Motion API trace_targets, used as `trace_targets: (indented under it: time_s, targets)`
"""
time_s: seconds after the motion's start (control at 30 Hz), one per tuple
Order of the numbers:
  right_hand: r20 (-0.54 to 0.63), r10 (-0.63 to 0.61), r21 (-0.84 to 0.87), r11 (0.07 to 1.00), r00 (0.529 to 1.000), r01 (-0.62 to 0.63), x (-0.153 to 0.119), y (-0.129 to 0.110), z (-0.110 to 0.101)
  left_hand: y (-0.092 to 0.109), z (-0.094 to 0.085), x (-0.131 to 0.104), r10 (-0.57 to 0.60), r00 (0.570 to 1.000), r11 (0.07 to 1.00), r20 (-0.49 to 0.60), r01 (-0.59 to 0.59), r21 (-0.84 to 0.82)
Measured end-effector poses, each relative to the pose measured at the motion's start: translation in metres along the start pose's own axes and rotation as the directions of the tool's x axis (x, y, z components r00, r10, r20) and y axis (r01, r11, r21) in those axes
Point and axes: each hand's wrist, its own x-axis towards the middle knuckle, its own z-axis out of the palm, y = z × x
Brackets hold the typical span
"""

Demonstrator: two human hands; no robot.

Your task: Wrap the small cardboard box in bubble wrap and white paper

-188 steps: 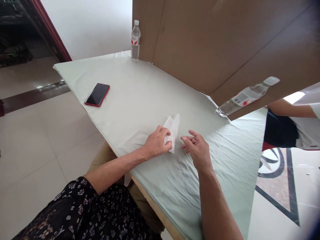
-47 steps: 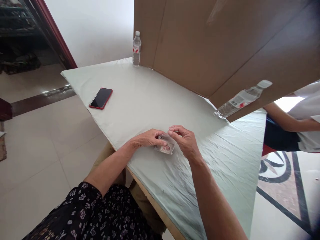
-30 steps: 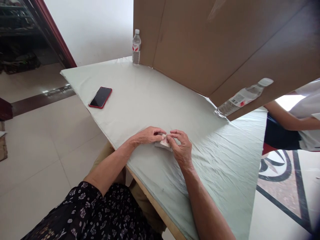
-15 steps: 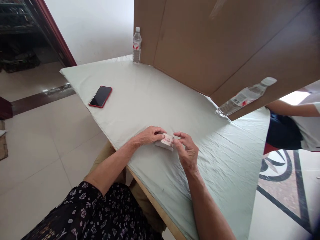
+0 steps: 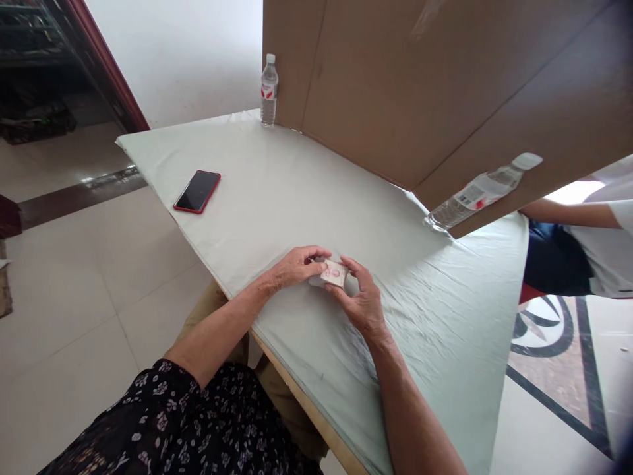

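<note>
A small white box-like block with reddish print on top [image 5: 335,272] is between my hands, low over or on the pale cloth. My left hand [image 5: 295,266] is closed on its left end, thumb on the printed top and fingers at the far side. My right hand [image 5: 364,297] grips its right end, the thumb along the near edge and the fingertips at the far edge. Something whitish shows under the block's left side; I cannot make out what it is.
The pale cloth-covered table [image 5: 277,198] carries a phone in a red case [image 5: 197,191] at left. A tall cardboard panel [image 5: 395,86] stands behind, with an upright water bottle [image 5: 268,92] and another bottle [image 5: 482,192] against it. A person's arm [image 5: 573,212] shows at right.
My right hand has moved left and closed its thumb and fingers around the block's right end. The block has turned slightly. My left hand has hardly moved.
</note>
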Motion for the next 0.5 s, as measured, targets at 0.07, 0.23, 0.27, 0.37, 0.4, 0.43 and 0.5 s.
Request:
trace_targets:
  time_s: [0.07, 0.23, 0.27, 0.37, 0.4, 0.43, 0.5]
  targets:
    - [-0.047, -0.001, -0.004, 1.000, 0.999, 0.000, 0.000, 0.000, 0.000, 0.000, -0.001, 0.001, 0.042, 0.998, 0.999, -0.052, -0.042, -0.001]
    - [0.029, 0.119, 0.013, 0.993, 0.992, -0.120, 0.000, 0.010, 0.001, 0.001, -0.001, -0.002, 0.028, 0.999, 0.990, -0.030, -0.023, 0.137]
    - [0.040, 0.120, 0.019, 0.992, 0.992, -0.121, 0.000, 0.012, 0.001, 0.001, 0.000, -0.003, 0.015, 1.000, 0.987, -0.018, -0.012, 0.160]
    - [0.024, 0.112, 0.044, 0.993, 0.993, -0.113, -0.001, 0.013, -0.002, -0.003, 0.003, -0.004, 0.019, 1.000, 0.979, -0.013, -0.016, 0.204]
    - [0.009, 0.119, 0.051, 0.992, 0.993, -0.119, -0.001, 0.012, -0.002, -0.004, 0.004, -0.004, 0.030, 0.999, 0.976, -0.014, -0.026, 0.217]
    - [-0.005, 0.127, 0.058, 0.990, 0.992, -0.127, -0.001, 0.011, -0.003, -0.005, 0.005, -0.004, 0.044, 0.999, 0.972, -0.013, -0.040, 0.233]
    - [-0.030, 0.134, 0.068, 0.989, 0.991, -0.132, -0.002, 0.011, -0.003, -0.008, 0.006, -0.003, 0.074, 0.997, 0.960, -0.002, -0.070, 0.270]
